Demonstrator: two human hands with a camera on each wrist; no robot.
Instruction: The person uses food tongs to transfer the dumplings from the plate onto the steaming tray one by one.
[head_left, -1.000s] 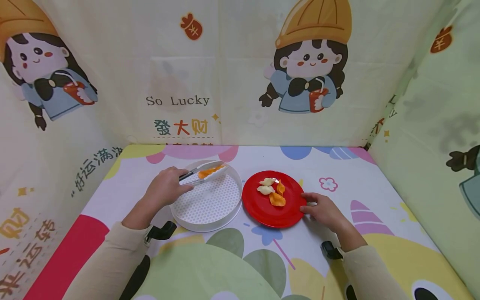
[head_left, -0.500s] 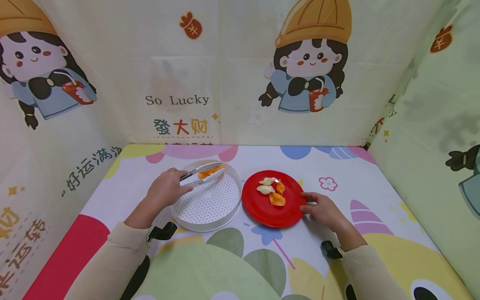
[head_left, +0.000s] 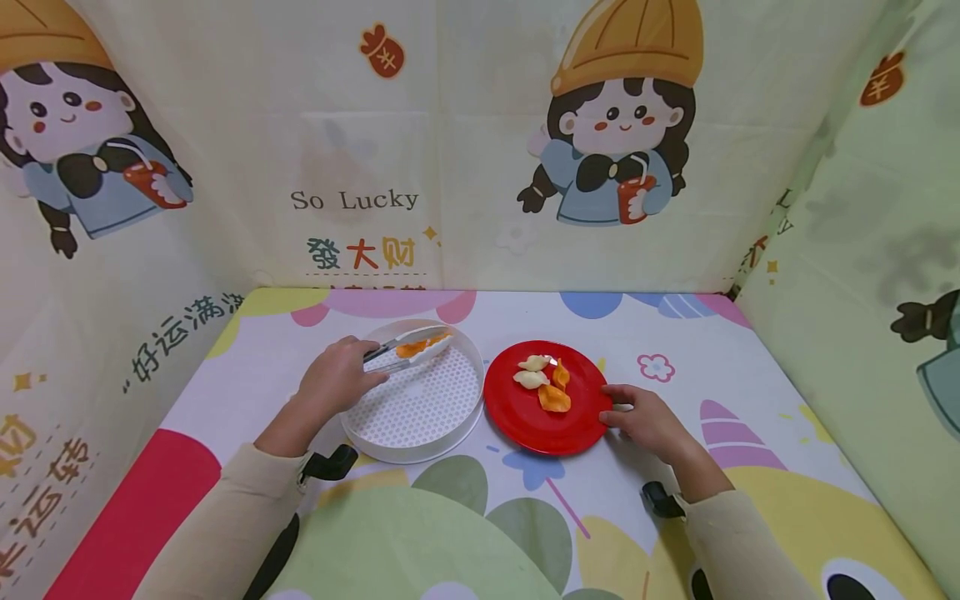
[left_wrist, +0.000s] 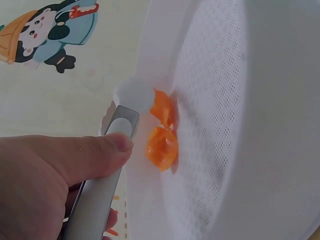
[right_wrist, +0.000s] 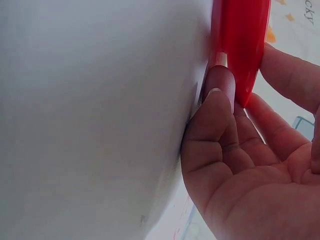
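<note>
My left hand (head_left: 337, 375) holds metal tongs (head_left: 390, 340) with pale heads, reaching over a round white steamer tray (head_left: 412, 454) with a perforated liner. Two orange dumplings (left_wrist: 162, 147) show by the tray's far wall in the left wrist view, right beside the tongs' head (left_wrist: 135, 95). Whether the tongs pinch either one, I cannot tell. To the right is a red plate (head_left: 517, 425) bearing two white dumplings (head_left: 532, 380) and two orange dumplings (head_left: 555, 399). My right hand (head_left: 645, 422) grips the plate's right rim, fingers underneath in the right wrist view.
The tray and plate stand side by side, almost touching, on a table with a colourful printed cloth (head_left: 480, 542). Printed cloth walls (head_left: 465, 167) enclose the table at the back and on both sides.
The left hand and tongs have shifted very slightly to the right over the tray. My right hand and the plate stay in place.
</note>
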